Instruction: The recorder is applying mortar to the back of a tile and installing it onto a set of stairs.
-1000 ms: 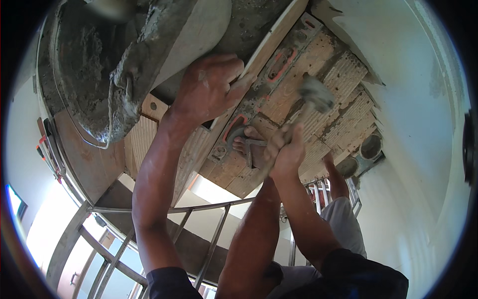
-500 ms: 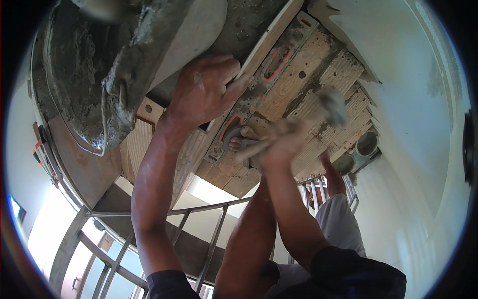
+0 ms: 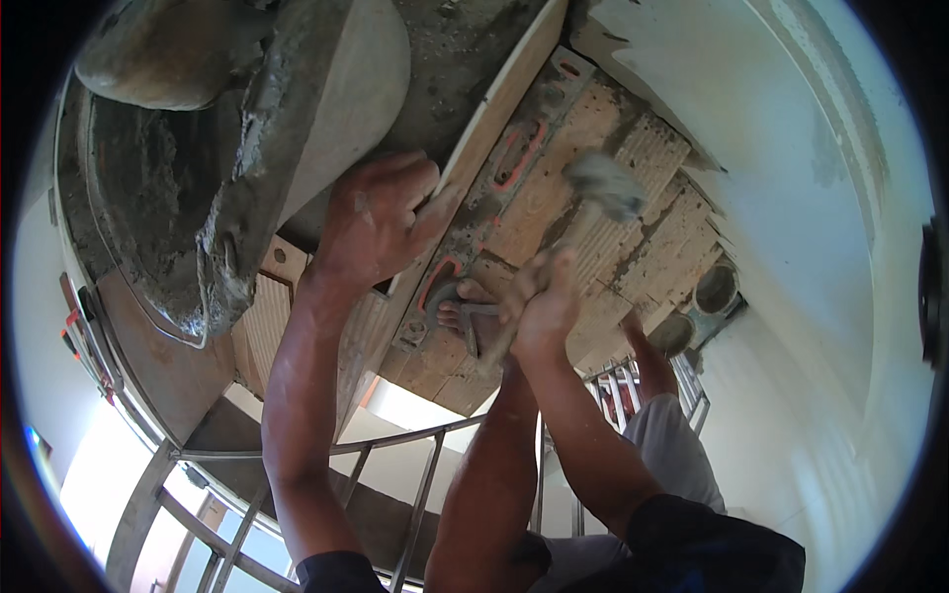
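My left hand (image 3: 381, 219) grips the upper edge of a long, narrow pale board or tile (image 3: 514, 94) standing on edge. Its fingers curl over the far side and the thumb lies on the near face. In my right hand (image 3: 546, 301) is a mallet, closed around its handle. The grey mallet head (image 3: 605, 185) is smeared by motion above the wood-patterned tiles. A spirit level (image 3: 491, 203) with red-rimmed slots lies along the foot of the upright piece. My sandalled foot (image 3: 465, 314) rests beside the level's near end.
A mortar-crusted tub (image 3: 163, 188) stands at the far left, a rounded brown object (image 3: 163, 61) at its top. Two round containers (image 3: 717, 287) sit by the white wall (image 3: 791, 395) on the right. A metal railing (image 3: 415, 494) runs below the step. Wet mortar (image 3: 465, 59) lies behind the upright piece.
The mallet head has swung leftward and farther away, with my right hand still on the handle. My left hand keeps its grip. The whole view has shifted slightly.
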Available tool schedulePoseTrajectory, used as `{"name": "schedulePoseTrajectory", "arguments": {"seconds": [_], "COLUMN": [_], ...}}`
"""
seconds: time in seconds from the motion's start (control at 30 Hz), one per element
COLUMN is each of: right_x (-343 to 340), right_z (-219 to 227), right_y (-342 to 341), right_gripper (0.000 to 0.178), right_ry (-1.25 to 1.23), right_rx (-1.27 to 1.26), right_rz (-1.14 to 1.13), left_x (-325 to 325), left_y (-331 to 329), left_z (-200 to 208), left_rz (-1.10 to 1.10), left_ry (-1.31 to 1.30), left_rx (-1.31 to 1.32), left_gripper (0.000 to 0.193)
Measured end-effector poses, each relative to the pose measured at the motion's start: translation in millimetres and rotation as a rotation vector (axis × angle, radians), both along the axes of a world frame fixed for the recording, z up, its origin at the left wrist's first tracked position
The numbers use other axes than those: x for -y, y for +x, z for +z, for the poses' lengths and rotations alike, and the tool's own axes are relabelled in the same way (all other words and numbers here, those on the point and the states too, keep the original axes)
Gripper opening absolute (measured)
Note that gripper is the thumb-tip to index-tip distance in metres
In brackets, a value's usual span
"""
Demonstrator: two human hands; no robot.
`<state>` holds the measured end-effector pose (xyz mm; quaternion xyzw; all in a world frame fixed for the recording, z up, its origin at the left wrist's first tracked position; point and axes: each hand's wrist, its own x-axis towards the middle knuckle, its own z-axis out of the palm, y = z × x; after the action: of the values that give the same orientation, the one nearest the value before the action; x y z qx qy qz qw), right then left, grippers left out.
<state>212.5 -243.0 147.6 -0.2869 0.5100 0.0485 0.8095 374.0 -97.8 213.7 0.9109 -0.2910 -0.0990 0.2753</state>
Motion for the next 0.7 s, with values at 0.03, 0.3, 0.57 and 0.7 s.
{"name": "schedulePoseTrajectory", "arguments": {"seconds": [0.03, 0.3, 0.57, 0.7], "right_x": [3, 5, -16, -28], "right_z": [8, -10, -23, -4], "right_y": [8, 15, 4, 0], "right_gripper": [0.044, 0.041, 0.044, 0.045], "right_ry": [-0.01, 0.121, 0.229, 0.094], "right_rx": [0.0, -0.036, -0.036, -0.122], "right_rz": [0.0, 0.095, 0.06, -0.063], "left_x": [0, -5, -16, -7], "left_y": [-1, 1, -7, -9], "left_z": [3, -15, -25, -15], "left_rz": [-0.002, 0.025, -0.059, -0.002], "left_ry": [-0.001, -0.014, 0.086, 0.119], "left_rx": [-0.015, 0.12, 0.167, 0.141], "left_gripper": [0.035, 0.035, 0.043, 0.029]}}
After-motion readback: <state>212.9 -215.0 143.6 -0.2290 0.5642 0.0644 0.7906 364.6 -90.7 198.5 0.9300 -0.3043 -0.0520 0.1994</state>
